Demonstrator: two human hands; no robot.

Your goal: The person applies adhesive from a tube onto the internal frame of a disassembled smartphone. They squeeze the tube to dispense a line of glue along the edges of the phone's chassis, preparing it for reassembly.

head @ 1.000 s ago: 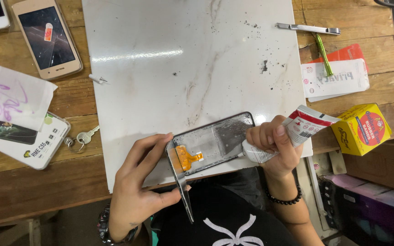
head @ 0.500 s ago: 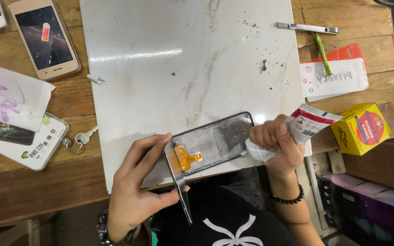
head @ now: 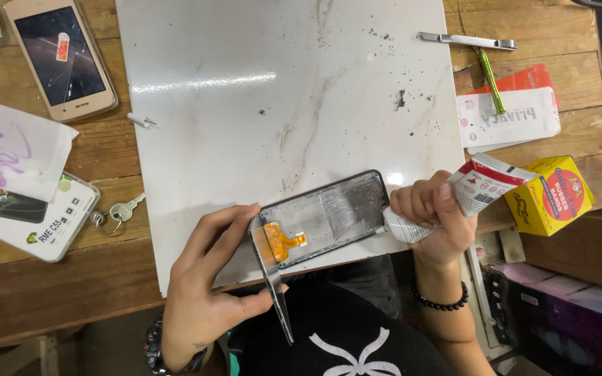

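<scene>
- Gluing step: my right hand [head: 432, 221] squeezes the glue tube [head: 454, 198] at the phone frame [head: 325, 217].
- My left hand [head: 207, 285] pinches the screen [head: 273, 285], fingers half open.
- Next I'd judge: a steady bead along the rim.

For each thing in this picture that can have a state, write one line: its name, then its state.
Left hand: gripping the phone frame's end.
Right hand: squeezing the glue tube.
Phone frame: opened, orange flex cable exposed.
Glue tube: folded, nozzle at the frame.
Gold phone: face up, screen dark.
Yellow box: closed.
Keys: lying flat.
</scene>
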